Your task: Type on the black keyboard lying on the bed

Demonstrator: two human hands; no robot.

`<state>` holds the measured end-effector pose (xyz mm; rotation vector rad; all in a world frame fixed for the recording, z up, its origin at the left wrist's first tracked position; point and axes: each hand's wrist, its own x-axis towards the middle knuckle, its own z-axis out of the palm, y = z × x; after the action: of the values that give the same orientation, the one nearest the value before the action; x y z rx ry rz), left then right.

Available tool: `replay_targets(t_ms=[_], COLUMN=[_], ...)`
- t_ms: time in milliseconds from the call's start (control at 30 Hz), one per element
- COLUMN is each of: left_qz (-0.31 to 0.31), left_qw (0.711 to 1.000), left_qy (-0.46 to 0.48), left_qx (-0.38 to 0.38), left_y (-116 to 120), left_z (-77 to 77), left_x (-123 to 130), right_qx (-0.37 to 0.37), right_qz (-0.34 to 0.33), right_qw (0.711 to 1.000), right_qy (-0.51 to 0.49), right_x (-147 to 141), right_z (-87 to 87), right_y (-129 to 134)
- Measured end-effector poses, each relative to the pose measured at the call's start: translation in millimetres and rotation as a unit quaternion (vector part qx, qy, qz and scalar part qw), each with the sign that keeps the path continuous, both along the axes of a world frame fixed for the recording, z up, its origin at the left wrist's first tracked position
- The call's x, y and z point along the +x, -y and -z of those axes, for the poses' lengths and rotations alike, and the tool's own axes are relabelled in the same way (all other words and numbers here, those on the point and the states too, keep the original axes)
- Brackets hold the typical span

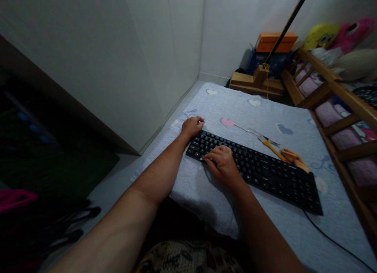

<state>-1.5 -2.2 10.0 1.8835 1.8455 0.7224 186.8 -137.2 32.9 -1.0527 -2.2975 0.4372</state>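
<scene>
A black keyboard lies at a slant on a cloth with heart shapes. At its far left corner is my left hand, fingers curled in; whatever they may hold is hidden. My right hand is over the left part of the keys, thumb and fingers pinched together near the front edge. A tiny pale bit shows at those fingertips, too small to name. Behind the keyboard lie a brush with a yellow handle, a thin metal tool and a crumpled orange-brown cloth.
A black cable runs from the keyboard to the lower right. A pale cabinet borders the left side, a wooden railing the right. Behind stand a wooden base with a pole and an orange box.
</scene>
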Motion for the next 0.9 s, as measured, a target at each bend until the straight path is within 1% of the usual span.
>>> replay_targets(t_ms=[300,633,900], left_qz=[0.001,-0.002,-0.003], left_qw=[1.0,1.0,1.0], left_qy=[-0.007,-0.007,-0.008], left_qx=[0.005,0.004,-0.002], left_y=[1.0,1.3,2.4], left_z=[-0.6,-1.0,-2.8], left_x=[-0.9,-0.3,0.6], right_qx=[0.0,0.016,0.033], right_qz=[0.022,0.04,0.067], right_qw=[1.0,0.999,0.997], right_qy=[-0.005,-0.007,0.004], right_x=[8.7,8.8,10.9], right_z=[0.1,3.1,5.6], right_y=[0.8,-1.3,-5.7])
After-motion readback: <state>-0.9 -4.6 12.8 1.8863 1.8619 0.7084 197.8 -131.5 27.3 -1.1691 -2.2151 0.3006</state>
